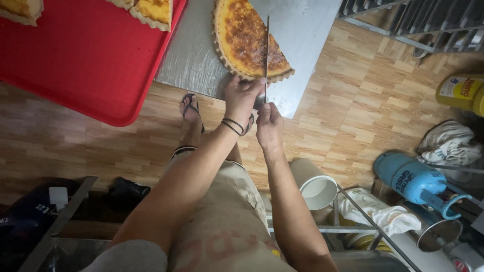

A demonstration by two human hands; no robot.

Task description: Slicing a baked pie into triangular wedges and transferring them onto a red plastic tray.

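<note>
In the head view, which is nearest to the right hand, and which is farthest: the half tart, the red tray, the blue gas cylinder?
From the right hand, nearest first:
1. Half tart, just above the hand on the metal sheet.
2. Blue gas cylinder, to the lower right on the floor.
3. Red tray, far to the upper left.
</note>
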